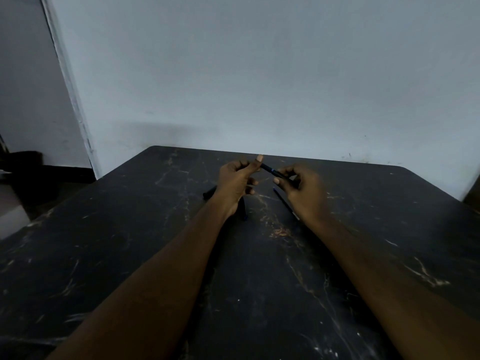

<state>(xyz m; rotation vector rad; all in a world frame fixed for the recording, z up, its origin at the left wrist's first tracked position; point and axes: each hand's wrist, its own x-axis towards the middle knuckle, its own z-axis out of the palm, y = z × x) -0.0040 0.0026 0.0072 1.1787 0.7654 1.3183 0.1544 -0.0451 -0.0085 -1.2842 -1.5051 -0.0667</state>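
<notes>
A dark pen (270, 170) with a small blue band is held in the air between both hands, above the far middle of the black table (130, 229). My left hand (237, 181) pinches its left end, thumb up. My right hand (301, 185) grips its right end with curled fingers. On the table below lie other dark pen parts: a thin one (284, 202) beside my right hand, a short black piece (209, 192) left of my left wrist, and another piece (243, 210) partly hidden under my left hand.
The black table is scratched and marbled, with its far edge against a pale wall (259, 74). To the left of the table are a white door frame (75, 107) and dark objects on the floor (23, 162). A dark shape (472, 190) sits at the right edge.
</notes>
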